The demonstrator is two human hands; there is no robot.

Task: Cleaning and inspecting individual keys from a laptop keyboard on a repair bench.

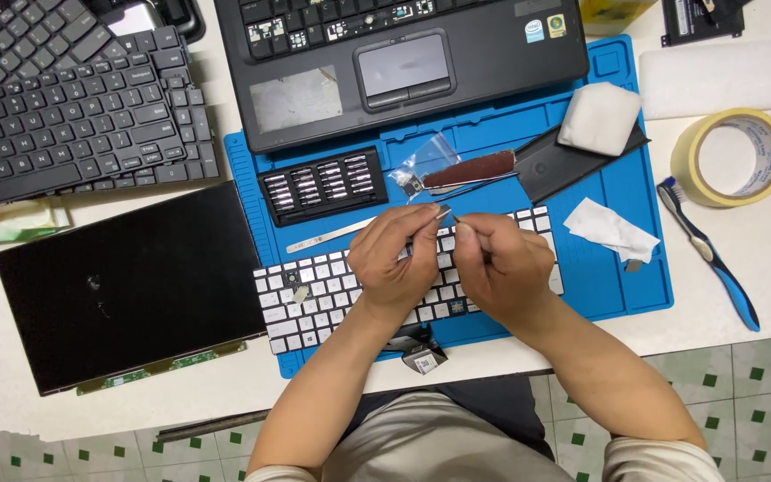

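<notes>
**Both hands pinch a small part over a white keyboard**

The left hand (392, 259) and the right hand (500, 266) meet above the upper middle of a white keyboard (314, 299), which lies on a blue work mat (622, 281) on the white surface (751, 357). The left hand is curled nearly closed, its thumb and forefinger pinching a small grey part (443, 211) that sticks out just past the fingertips. The right hand is also curled closed, its fingertips drawn together right beside that part; whether it grips the same piece or a thin tool of its own is too small to tell. One key is missing from the keyboard's left half, and a loose white keycap lies there.

Just above the hands, on the mat, lie a slim metal pry tool (327, 235), a black tray of screwdriver bits (323, 186), a small clear plastic bag (421, 161) and a dark red strip (470, 170). A black laptop (493, 62) overlaps the mat's top edge. A white foam block (600, 118) sits on a black panel, with a crumpled white wipe (610, 229) below it.

Off the mat to the right are a roll of tape (730, 157) and a blue toothbrush (708, 252). To the left lie a bare black display panel (131, 286) and two black keyboards (73, 116). A small black component (421, 354) rests at the mat's near edge.
</notes>
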